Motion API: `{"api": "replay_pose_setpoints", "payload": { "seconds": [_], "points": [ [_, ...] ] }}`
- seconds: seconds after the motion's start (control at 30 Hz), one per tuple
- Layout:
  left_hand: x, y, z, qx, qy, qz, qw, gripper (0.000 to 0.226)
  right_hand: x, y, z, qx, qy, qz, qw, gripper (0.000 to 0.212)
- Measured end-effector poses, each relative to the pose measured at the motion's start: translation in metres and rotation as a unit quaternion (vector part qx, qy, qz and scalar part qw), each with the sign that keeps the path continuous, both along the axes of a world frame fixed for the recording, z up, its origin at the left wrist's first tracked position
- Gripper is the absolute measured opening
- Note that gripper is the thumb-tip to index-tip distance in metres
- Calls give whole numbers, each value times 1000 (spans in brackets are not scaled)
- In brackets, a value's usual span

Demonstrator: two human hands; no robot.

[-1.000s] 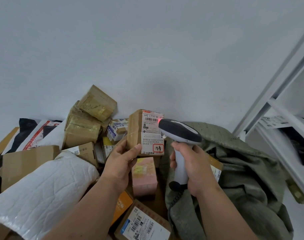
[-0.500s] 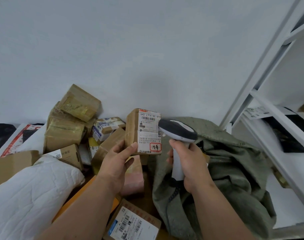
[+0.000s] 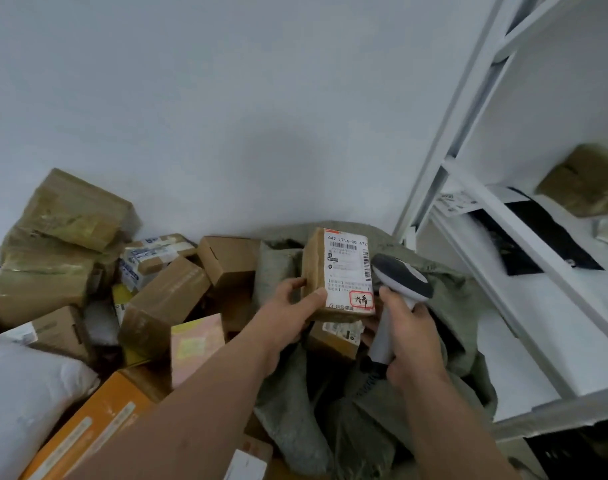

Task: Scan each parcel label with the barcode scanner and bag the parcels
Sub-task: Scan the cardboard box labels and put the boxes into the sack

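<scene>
1. The sack (image 3: 444,306), grey-green, fills the lower centre and right of the frame with its mouth open. One sack. At least one labelled box (image 3: 333,341) already lies inside it.
2. The pile (image 3: 98,271) of brown boxes and mailers takes up the left half. Roughly a dozen pieces show; an exact count is not possible where they overlap.
3. The white shelf (image 3: 524,237) runs down the right edge. One shelf unit.
4. The parcel (image 3: 337,271) sits centre frame, upright, above the sack's mouth, label facing the camera. The left hand (image 3: 292,303) grips its lower left corner, thumb across the front. One parcel in hand.
5. The scanner (image 3: 399,282) is just right of the parcel, its head almost touching the label's edge. The right hand (image 3: 411,344) wraps its handle. One scanner.
6. Step, as I judge it: scanning done or finishing, bagging next. The move calls for lowering the parcel into the sack and letting go.
</scene>
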State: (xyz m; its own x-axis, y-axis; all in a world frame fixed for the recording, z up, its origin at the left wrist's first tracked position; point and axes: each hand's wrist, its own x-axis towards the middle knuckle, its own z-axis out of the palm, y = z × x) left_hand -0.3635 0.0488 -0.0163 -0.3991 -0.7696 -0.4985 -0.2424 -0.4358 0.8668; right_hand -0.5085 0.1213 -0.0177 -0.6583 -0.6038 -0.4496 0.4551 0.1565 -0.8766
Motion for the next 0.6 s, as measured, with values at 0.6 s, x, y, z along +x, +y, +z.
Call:
{"api": "replay_pose_setpoints", "payload": {
  "seconds": [0.6],
  "points": [
    [-94, 5, -54, -79, -256, -300, 915, 78, -78, 15, -81, 183, 92, -53, 977, 27]
  ]
}}
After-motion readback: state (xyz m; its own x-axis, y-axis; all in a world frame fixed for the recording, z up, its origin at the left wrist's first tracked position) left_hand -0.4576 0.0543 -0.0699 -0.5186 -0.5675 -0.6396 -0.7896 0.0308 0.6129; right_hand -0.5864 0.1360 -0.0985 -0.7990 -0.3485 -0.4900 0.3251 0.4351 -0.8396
